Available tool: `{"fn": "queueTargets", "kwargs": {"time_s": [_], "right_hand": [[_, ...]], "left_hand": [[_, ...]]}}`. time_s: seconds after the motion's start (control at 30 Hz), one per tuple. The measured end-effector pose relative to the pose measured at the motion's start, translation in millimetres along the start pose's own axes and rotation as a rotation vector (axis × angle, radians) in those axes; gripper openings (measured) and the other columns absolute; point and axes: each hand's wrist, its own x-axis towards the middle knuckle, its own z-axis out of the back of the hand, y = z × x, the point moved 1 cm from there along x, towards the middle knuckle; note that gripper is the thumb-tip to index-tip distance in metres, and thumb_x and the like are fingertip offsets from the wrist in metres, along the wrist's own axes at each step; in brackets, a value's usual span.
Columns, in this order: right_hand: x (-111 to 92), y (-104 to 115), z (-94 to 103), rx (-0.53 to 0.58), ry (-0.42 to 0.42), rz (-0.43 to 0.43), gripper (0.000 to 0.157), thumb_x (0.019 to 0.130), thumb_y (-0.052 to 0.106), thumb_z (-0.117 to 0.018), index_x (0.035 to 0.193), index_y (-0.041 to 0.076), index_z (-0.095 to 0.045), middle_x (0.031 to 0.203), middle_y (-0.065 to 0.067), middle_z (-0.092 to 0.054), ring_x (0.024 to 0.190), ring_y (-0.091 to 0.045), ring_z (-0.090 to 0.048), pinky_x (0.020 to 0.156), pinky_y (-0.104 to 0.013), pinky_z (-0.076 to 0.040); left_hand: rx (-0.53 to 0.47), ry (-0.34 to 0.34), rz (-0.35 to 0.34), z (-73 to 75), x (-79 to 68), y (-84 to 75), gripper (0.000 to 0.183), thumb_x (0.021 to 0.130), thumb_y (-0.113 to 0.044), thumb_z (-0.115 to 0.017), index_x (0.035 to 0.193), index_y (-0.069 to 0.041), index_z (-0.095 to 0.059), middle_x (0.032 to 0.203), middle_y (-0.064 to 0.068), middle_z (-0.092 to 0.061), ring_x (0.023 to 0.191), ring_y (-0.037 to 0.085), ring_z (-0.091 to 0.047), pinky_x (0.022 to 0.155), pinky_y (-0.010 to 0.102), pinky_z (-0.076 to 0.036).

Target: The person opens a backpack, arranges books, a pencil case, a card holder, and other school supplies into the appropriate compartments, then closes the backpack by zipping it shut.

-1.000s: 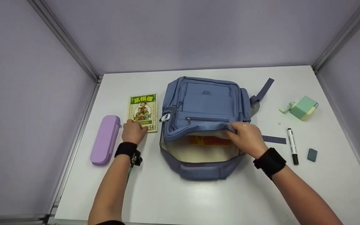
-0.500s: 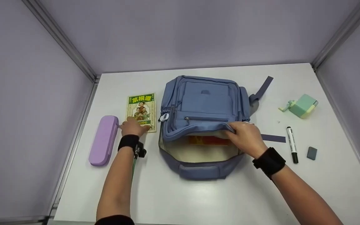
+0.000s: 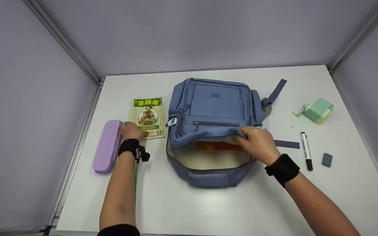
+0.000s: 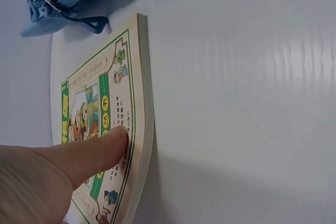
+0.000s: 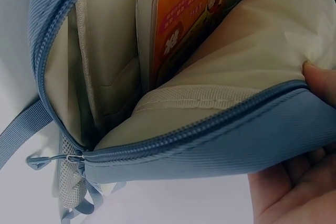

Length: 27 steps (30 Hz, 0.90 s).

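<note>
on the smooth white worktop (image 3: 221,213), the soft cloth blue backpack (image 3: 217,109) lies with its mouth wide on the near side, showing a thin, wrinkly cream lining (image 3: 221,162). inside is a flat orange book (image 5: 184,14) with pale page edges. at the mouth's right side, the right hand (image 3: 258,144) is clamped on the flap (image 3: 208,134), thumb inside, fingers outside. well left of the backpack lies a long, round-ended purple case (image 3: 108,147). well right of it are a small dark block (image 3: 327,160) and a thin white marker (image 3: 306,151). between the backpack and the case, the left hand (image 3: 132,131) rests its thumb on a papery green and cream book (image 3: 148,116). farther back, right of the backpack, sits a chunky mint box (image 3: 318,110).

half a second ago the left hand was a bit nearer the backpack; it has slid left, so more of the cover shows. the right hand has stayed put.

the left fingers are mostly hidden, so i cannot tell if that grip is together or apart. the cover's tiny words are hard to read, and the left wrist view cuts off the backpack.
</note>
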Motion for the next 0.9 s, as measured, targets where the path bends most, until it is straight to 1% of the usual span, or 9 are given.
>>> {"fn": "queueTargets", "kwargs": {"time_s": [0.1, 0.17, 0.3, 0.43, 0.5, 0.63, 0.67, 0.77, 0.9], "right_hand": [[-0.9, -0.5, -1.7, 0.004, -0.001, 0.002, 0.043, 0.092, 0.013, -0.073, 0.067, 0.019, -0.038, 0.066, 0.007, -0.03, 0.058, -0.015, -0.035, 0.056, -0.035, -0.028], [-1.5, -0.7, -2.5, 0.006, 0.0, 0.001, 0.044, 0.092, 0.013, -0.073, 0.067, 0.019, -0.038, 0.066, 0.007, -0.028, 0.058, -0.015, -0.034, 0.056, -0.035, -0.027], [-2.5, -0.9, -4.1, -0.003, -0.015, 0.007, 0.043, 0.092, 0.014, -0.073, 0.067, 0.019, -0.039, 0.066, 0.007, -0.028, 0.058, -0.015, -0.033, 0.056, -0.035, -0.027], [-2.6, 1.1, -4.4, -0.017, -0.049, 0.023, 0.038, 0.091, 0.013, -0.074, 0.068, 0.017, -0.045, 0.067, 0.004, -0.038, 0.059, -0.017, -0.038, 0.055, -0.035, -0.03], [-1.5, 3.1, -3.4, -0.022, -0.068, 0.033, 0.029, 0.091, 0.011, -0.074, 0.071, 0.015, -0.053, 0.069, 0.001, -0.049, 0.061, -0.018, -0.045, 0.055, -0.037, -0.036], [0.1, 6.0, -0.4, -0.024, -0.103, 0.048, 0.003, 0.089, 0.007, -0.074, 0.087, 0.008, -0.072, 0.084, -0.007, -0.07, 0.071, -0.023, -0.065, 0.062, -0.045, -0.051], [0.5, 6.6, 0.9, -0.022, -0.108, 0.049, 0.003, 0.089, 0.006, -0.074, 0.092, 0.006, -0.075, 0.089, -0.009, -0.073, 0.076, -0.026, -0.068, 0.065, -0.046, -0.053], [2.1, 8.0, 4.6, -0.013, -0.126, 0.055, 0.02, 0.088, 0.004, -0.075, 0.108, 0.005, -0.078, 0.103, -0.013, -0.076, 0.091, -0.032, -0.073, 0.075, -0.05, -0.056], [6.1, 11.2, 9.7, -0.002, -0.168, 0.081, 0.026, 0.088, 0.001, -0.075, 0.113, 0.005, -0.078, 0.108, -0.014, -0.076, 0.098, -0.033, -0.072, 0.079, -0.051, -0.057]], "left_hand": [[-0.022, 0.012, -0.029, 1.0, 2.9, 8.3, 0.071, 0.093, -0.024, -0.073, 0.137, 0.022, -0.043, 0.133, 0.04, -0.048, 0.126, 0.048, -0.043, 0.108, 0.05, -0.038], [-0.07, 0.021, -0.047, 1.6, 4.1, 13.7, 0.055, 0.095, -0.02, -0.068, 0.13, 0.019, -0.051, 0.129, 0.035, -0.056, 0.121, 0.046, -0.048, 0.105, 0.05, -0.04], [-0.272, 0.041, -0.057, 4.4, -1.3, 20.9, 0.042, 0.101, -0.014, -0.055, 0.131, 0.015, -0.054, 0.124, 0.03, -0.06, 0.108, 0.037, -0.057, 0.094, 0.046, -0.048], [-0.525, 0.068, -0.043, 8.5, -11.0, 22.5, 0.037, 0.103, -0.01, -0.05, 0.133, 0.011, -0.055, 0.117, 0.022, -0.062, 0.091, 0.025, -0.059, 0.079, 0.035, -0.052], [-0.661, 0.092, -0.036, 11.8, -14.8, 24.3, 0.04, 0.104, -0.008, -0.05, 0.14, 0.01, -0.05, 0.12, 0.022, -0.062, 0.092, 0.024, -0.064, 0.08, 0.031, -0.056], [-0.852, 0.134, -0.043, 19.6, -23.1, 31.9, 0.046, 0.105, -0.005, -0.048, 0.148, 0.01, -0.041, 0.13, 0.028, -0.06, 0.104, 0.03, -0.07, 0.085, 0.034, -0.059], [-0.871, 0.138, -0.048, 21.9, -25.8, 34.7, 0.047, 0.105, -0.004, -0.047, 0.149, 0.009, -0.04, 0.13, 0.029, -0.06, 0.105, 0.031, -0.071, 0.085, 0.035, -0.058], [-0.895, 0.156, -0.057, 29.8, -36.0, 43.8, 0.046, 0.105, -0.004, -0.048, 0.148, 0.01, -0.041, 0.131, 0.029, -0.059, 0.104, 0.031, -0.071, 0.086, 0.035, -0.058], [-0.87, 0.181, -0.057, 41.4, -53.7, 55.9, 0.047, 0.106, -0.008, -0.049, 0.147, 0.013, -0.04, 0.131, 0.03, -0.058, 0.1, 0.025, -0.072, 0.085, 0.033, -0.058]]}}
